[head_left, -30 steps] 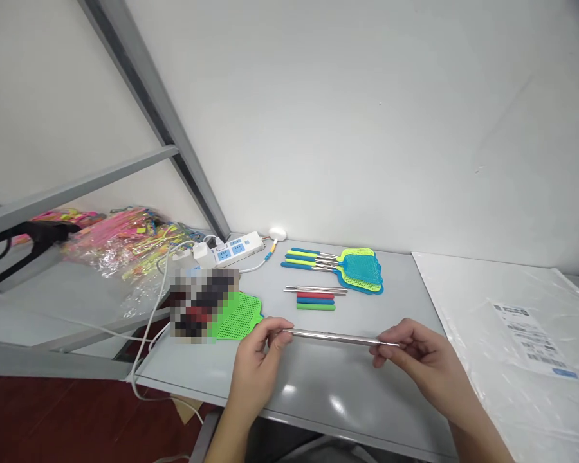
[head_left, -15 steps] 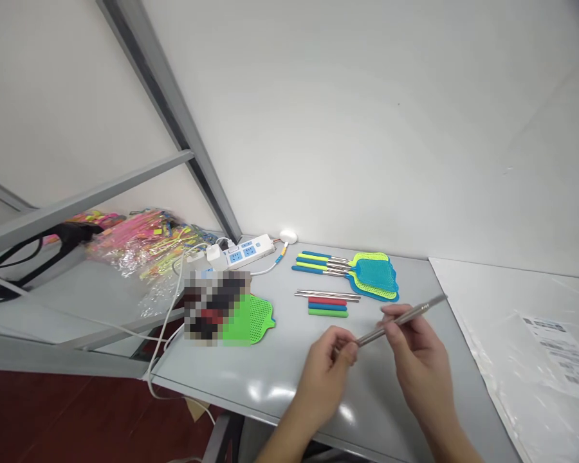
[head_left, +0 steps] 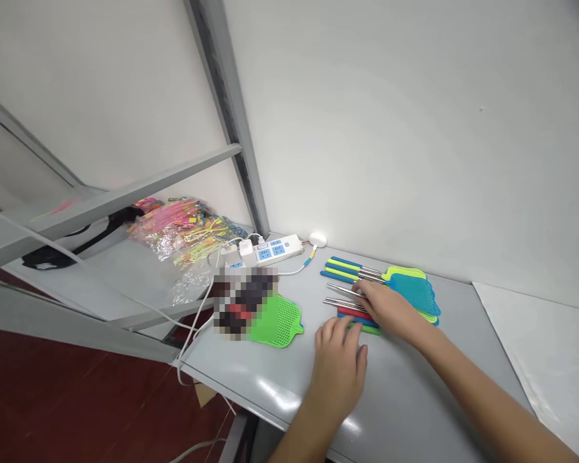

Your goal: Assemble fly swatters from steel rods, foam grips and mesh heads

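Observation:
My right hand [head_left: 383,307] reaches over the middle of the table, its fingers closed around one end of a thin metal rod [head_left: 343,289]. Just in front of that rod lie more metal rods [head_left: 342,304]. Beside them are a red handle tube [head_left: 351,313], a blue one and a green handle tube [head_left: 369,329], partly covered by my hands. My left hand [head_left: 338,357] is open, palm down, with its fingertips close to the tubes; whether they touch is unclear. Behind my right hand, several fly swatters [head_left: 412,292] with blue and yellow-green heads lie stacked.
Green fly-swatter heads [head_left: 284,323] lie to the left beside a pixelated patch. A power strip [head_left: 280,249] with plugs and white cables sits near the wall. Bagged colourful items [head_left: 183,225] rest on the shelf behind a metal frame [head_left: 251,167]. White sheeting [head_left: 550,347] covers the right side.
My right hand has carried the metal rod left and down beside the other rods. My left hand has let go of it and opened. The view has shifted left.

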Demonstrator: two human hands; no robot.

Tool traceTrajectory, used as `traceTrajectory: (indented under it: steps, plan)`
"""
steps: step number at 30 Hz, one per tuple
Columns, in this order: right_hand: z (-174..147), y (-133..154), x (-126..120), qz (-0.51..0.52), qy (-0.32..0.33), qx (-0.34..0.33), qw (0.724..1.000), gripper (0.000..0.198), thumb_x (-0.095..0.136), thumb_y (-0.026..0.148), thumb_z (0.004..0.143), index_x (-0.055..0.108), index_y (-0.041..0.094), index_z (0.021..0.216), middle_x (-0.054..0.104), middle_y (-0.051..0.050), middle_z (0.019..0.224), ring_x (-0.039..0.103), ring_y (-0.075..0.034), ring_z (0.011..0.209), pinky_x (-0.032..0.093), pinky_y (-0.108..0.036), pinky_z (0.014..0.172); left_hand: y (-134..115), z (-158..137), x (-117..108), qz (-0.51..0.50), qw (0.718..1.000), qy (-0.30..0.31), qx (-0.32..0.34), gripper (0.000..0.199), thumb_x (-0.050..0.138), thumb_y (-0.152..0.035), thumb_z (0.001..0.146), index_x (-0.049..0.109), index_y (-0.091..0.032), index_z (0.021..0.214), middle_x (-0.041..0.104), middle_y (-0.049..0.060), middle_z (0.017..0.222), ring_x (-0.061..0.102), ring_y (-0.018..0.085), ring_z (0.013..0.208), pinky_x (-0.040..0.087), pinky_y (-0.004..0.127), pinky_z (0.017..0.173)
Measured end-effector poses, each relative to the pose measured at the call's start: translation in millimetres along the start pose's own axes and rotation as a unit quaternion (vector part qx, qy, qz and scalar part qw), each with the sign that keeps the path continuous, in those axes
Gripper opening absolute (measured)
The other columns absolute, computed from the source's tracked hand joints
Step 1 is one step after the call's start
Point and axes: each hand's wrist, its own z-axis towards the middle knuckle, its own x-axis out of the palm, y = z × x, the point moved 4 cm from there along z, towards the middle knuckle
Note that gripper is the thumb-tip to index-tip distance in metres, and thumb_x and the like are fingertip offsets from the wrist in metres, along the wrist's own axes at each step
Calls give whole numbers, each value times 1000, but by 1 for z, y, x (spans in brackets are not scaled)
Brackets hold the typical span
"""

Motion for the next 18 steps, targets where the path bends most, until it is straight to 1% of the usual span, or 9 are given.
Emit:
traceTrajectory:
  steps: [3,6,12,18]
  plan:
    - [6,-7,6,-6,11,-28,1000,23,42,30,97,62,24,107,67,-7,108,62,-24,97,47,-35,79,1,-1,5,26,1000,12,-5,41,48,-22,94,50,-20,134,44,13,146,39,33,131,37,54,103]
    - [7,-13,8,-4,14,-40,999,25,42,30,98,65,25,107,66,-6,108,61,-23,99,47,-36,84,4,-1,8,34,999,11,-23,46,49,-27,94,46,-22,140,32,15,154,32,34,139,35,56,107]
    - [4,-19,8,12,11,-40,999,27,42,29,98,68,26,105,66,-6,106,60,-23,99,47,-37,86,14,-2,14,20,998,5,-52,51,44,-32,97,38,-20,146,20,17,160,19,34,147,29,57,112]
    - [-7,-22,11,33,3,-37,999,30,41,26,98,69,26,109,66,-7,103,60,-24,97,48,-39,83,16,-1,13,-7,997,-2,-82,54,41,-33,98,31,-18,149,8,17,163,13,33,149,29,56,112]
